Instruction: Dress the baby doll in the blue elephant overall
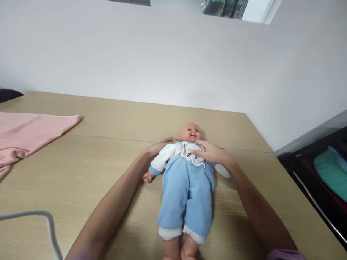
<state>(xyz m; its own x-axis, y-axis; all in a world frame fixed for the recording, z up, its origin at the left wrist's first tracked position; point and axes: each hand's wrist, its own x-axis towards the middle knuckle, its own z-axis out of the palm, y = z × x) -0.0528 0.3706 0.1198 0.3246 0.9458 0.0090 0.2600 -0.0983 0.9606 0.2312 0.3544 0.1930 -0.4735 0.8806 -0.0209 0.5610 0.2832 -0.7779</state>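
Observation:
A baby doll (188, 182) lies on its back on the wooden table, head away from me. It wears a light blue fleece outfit with white sleeves and an elephant patch (193, 155) on the chest. My left hand (160, 146) rests at the doll's shoulder, fingers stretched toward the neck and partly hidden behind the sleeve. On the opposite side, my right hand (212, 151) lies over the upper chest, thumb on the patch and fingers apart near the collar. One doll hand (148, 177) shows at a blue cuff; the other is not visible.
Pink cloth (28, 135) lies on the left of the table (115, 177). A white cable (50, 221) curves up at the lower left. Behind stands a pale wall (148, 59). At right, beyond the table edge, is a dark rack with a teal item (336, 175).

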